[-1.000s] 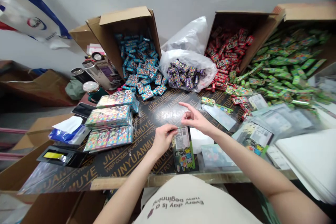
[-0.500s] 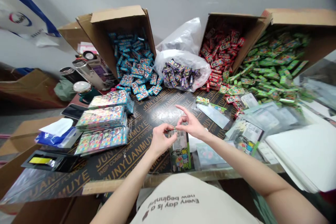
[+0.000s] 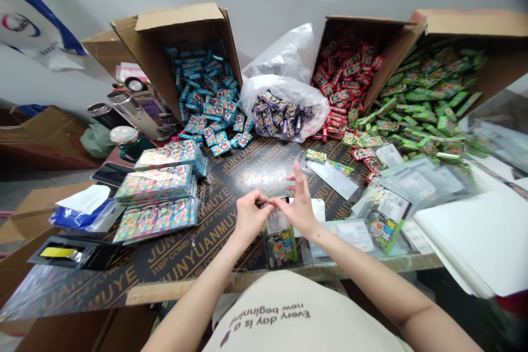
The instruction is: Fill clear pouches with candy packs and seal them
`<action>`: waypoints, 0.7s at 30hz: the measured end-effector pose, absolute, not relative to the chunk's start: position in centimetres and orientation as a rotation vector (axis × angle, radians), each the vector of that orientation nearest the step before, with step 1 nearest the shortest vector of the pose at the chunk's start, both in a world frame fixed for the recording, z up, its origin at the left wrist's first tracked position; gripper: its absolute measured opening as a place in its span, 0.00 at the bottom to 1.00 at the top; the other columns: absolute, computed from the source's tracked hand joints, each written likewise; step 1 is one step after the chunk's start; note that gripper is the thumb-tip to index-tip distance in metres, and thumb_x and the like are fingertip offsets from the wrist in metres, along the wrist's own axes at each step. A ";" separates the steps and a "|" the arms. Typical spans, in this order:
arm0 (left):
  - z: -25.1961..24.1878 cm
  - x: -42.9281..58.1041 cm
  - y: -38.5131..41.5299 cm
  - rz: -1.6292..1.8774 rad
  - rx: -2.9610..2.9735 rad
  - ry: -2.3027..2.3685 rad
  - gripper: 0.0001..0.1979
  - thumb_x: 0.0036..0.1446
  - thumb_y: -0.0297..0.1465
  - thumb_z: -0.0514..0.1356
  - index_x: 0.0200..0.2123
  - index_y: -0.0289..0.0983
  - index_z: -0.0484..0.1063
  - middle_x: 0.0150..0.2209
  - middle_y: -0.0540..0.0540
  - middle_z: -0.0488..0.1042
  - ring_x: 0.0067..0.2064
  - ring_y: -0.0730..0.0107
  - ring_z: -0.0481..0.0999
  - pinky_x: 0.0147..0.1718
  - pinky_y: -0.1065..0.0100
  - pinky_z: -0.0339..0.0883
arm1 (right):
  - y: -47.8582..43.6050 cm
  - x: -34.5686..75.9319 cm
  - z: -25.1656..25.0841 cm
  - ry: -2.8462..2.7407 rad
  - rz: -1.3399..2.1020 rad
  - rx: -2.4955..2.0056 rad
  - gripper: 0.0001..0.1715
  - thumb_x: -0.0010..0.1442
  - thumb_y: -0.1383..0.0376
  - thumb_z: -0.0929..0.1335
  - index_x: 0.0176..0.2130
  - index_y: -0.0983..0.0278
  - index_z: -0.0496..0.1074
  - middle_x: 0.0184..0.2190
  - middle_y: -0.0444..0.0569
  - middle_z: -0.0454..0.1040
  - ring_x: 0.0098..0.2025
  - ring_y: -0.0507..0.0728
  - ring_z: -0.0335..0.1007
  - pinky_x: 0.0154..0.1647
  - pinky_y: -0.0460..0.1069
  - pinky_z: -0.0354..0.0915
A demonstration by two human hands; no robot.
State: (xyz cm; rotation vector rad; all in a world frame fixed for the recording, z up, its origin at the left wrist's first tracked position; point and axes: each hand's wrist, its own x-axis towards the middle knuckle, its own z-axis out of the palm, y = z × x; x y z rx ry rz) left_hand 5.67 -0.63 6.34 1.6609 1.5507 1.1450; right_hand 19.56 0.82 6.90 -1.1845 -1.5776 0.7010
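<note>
My left hand (image 3: 251, 215) is closed in a pinch at the top edge of a flat clear packet (image 3: 281, 247) with a black and green printed card in it. My right hand (image 3: 299, 206) meets it there, thumb and forefinger pinched together at the same edge, the other fingers raised. Just what lies between the fingertips is small and partly hidden. The packet lies near the table's front edge, below my hands. Under and beside my right wrist are a white sheet (image 3: 317, 209) and more clear sleeves (image 3: 348, 236).
Behind stand cartons of blue (image 3: 206, 88), red (image 3: 348, 77) and green (image 3: 437, 93) small wrapped packs, and a plastic bag of purple packs (image 3: 280, 115). Stacked printed packets (image 3: 157, 192) lie at left, near flasks (image 3: 127, 107). Another printed packet (image 3: 385, 217) and white sheets (image 3: 474, 236) lie at right.
My right hand has turned, its raised fingers now pointing up and closer together, and its thumb and forefinger meet my left hand's fingertips. The view has shifted slightly.
</note>
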 end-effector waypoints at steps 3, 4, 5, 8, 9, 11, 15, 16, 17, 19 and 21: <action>6.7 5.8 -0.8 1.112 1.660 1.564 0.09 0.42 0.33 0.64 0.26 0.35 0.68 0.23 0.52 0.70 0.26 0.74 0.68 0.26 0.73 0.61 | 2.1 19.2 6.9 -1.394 1.086 -1.250 0.57 0.43 0.69 0.69 0.62 0.52 0.35 0.39 0.46 0.63 0.36 0.53 0.64 0.34 0.49 0.66; 6.9 5.8 -0.7 1.085 1.673 1.557 0.10 0.41 0.33 0.64 0.29 0.35 0.70 0.24 0.51 0.71 0.27 0.73 0.69 0.27 0.73 0.61 | 2.6 19.1 6.9 -1.340 1.257 -1.246 0.56 0.43 0.70 0.68 0.62 0.52 0.36 0.36 0.44 0.63 0.32 0.51 0.65 0.32 0.47 0.65; 7.2 5.7 -0.7 1.041 1.692 1.537 0.12 0.41 0.32 0.64 0.32 0.35 0.71 0.26 0.50 0.72 0.28 0.72 0.70 0.28 0.72 0.62 | 3.1 19.1 6.9 -1.289 1.400 -1.233 0.54 0.43 0.70 0.67 0.61 0.53 0.38 0.34 0.43 0.63 0.29 0.50 0.64 0.30 0.46 0.64; 8.4 4.1 -0.2 0.893 1.684 1.481 0.11 0.42 0.33 0.64 0.32 0.36 0.74 0.26 0.49 0.74 0.28 0.70 0.71 0.30 0.70 0.62 | 4.2 19.6 6.9 -1.142 1.560 -1.224 0.48 0.46 0.69 0.66 0.60 0.52 0.43 0.31 0.42 0.65 0.29 0.49 0.65 0.32 0.45 0.63; 8.9 3.1 0.0 0.895 1.621 1.480 0.09 0.42 0.33 0.64 0.29 0.35 0.75 0.25 0.49 0.75 0.28 0.70 0.71 0.29 0.71 0.62 | 4.3 19.9 6.9 -1.098 1.534 -1.235 0.45 0.48 0.66 0.66 0.60 0.52 0.44 0.32 0.42 0.65 0.32 0.50 0.66 0.33 0.45 0.63; 9.8 0.6 0.1 1.069 1.385 1.494 0.09 0.42 0.34 0.64 0.27 0.35 0.74 0.25 0.49 0.74 0.27 0.72 0.71 0.28 0.72 0.62 | 4.0 20.8 6.8 -1.018 1.433 -1.253 0.40 0.52 0.59 0.65 0.60 0.51 0.46 0.37 0.45 0.66 0.41 0.52 0.66 0.36 0.46 0.63; 10.2 -2.5 -0.8 1.566 0.771 1.371 0.12 0.41 0.33 0.66 0.30 0.36 0.69 0.26 0.53 0.73 0.26 0.78 0.70 0.27 0.76 0.63 | 2.2 21.5 6.2 -0.894 1.480 -1.187 0.43 0.52 0.53 0.66 0.60 0.48 0.42 0.42 0.46 0.68 0.42 0.55 0.68 0.38 0.49 0.66; 9.9 -2.5 -1.3 1.597 0.665 1.320 0.13 0.40 0.32 0.66 0.31 0.36 0.68 0.26 0.53 0.73 0.26 0.79 0.71 0.27 0.77 0.63 | 1.8 21.4 6.0 -0.866 1.533 -1.139 0.45 0.51 0.54 0.67 0.61 0.49 0.40 0.39 0.46 0.69 0.39 0.55 0.69 0.37 0.51 0.66; 9.4 -2.2 -2.0 1.583 0.593 1.271 0.14 0.39 0.31 0.67 0.30 0.36 0.66 0.26 0.53 0.73 0.26 0.79 0.71 0.28 0.77 0.64 | 1.6 21.2 6.0 -0.841 1.559 -1.088 0.48 0.50 0.55 0.68 0.61 0.50 0.39 0.37 0.45 0.71 0.36 0.55 0.70 0.37 0.52 0.67; 7.9 -1.1 -3.5 1.480 0.528 1.209 0.16 0.39 0.30 0.67 0.31 0.36 0.65 0.29 0.52 0.73 0.29 0.77 0.73 0.31 0.75 0.65 | 1.6 21.1 6.3 -0.808 1.510 -1.015 0.53 0.46 0.59 0.71 0.61 0.53 0.39 0.33 0.44 0.72 0.33 0.55 0.71 0.37 0.52 0.67; 6.4 0.0 -4.8 1.330 0.559 1.225 0.18 0.40 0.31 0.67 0.34 0.36 0.64 0.31 0.49 0.74 0.31 0.73 0.74 0.34 0.71 0.67 | 2.1 21.5 7.0 -0.838 1.419 -1.002 0.56 0.42 0.62 0.73 0.61 0.55 0.41 0.30 0.43 0.73 0.31 0.55 0.71 0.36 0.52 0.68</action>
